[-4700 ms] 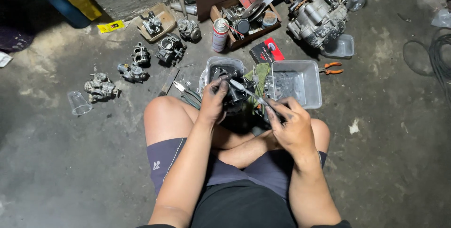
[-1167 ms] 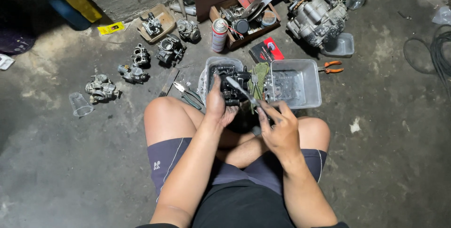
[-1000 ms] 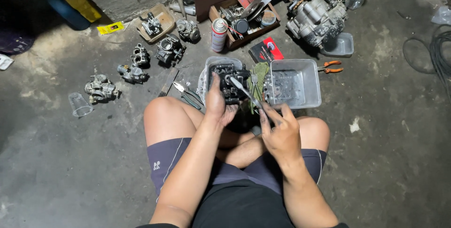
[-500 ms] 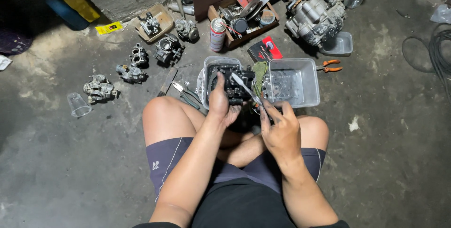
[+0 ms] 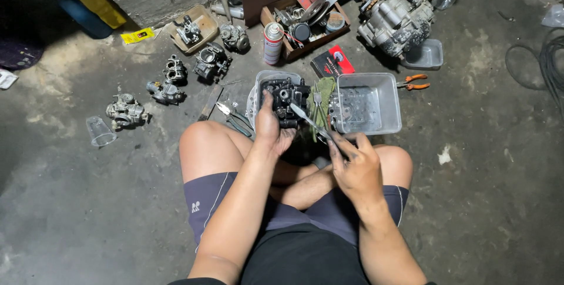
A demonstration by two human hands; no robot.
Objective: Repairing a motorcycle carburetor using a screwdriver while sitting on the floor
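Note:
I sit cross-legged on a concrete floor. My left hand (image 5: 271, 129) grips a dark metal carburetor (image 5: 286, 98) from its left side, holding it just above my knees. My right hand (image 5: 353, 164) is closed around the handle of a screwdriver (image 5: 311, 122), whose shaft slants up and left with its tip on the carburetor's lower right side. A green cloth (image 5: 321, 98) lies right behind the tool, draped between two clear plastic tubs.
A clear plastic tub (image 5: 382, 125) stands ahead of my right knee, orange-handled pliers (image 5: 414, 82) beside it. Several loose carburetors (image 5: 126, 110) lie at the left, with a spray can (image 5: 272, 43), a wooden parts box (image 5: 305, 24) and an engine block (image 5: 395, 16) farther back.
My right hand drew back toward my knee, then settled with the screwdriver tip on the carburetor. The left hand keeps the same grip.

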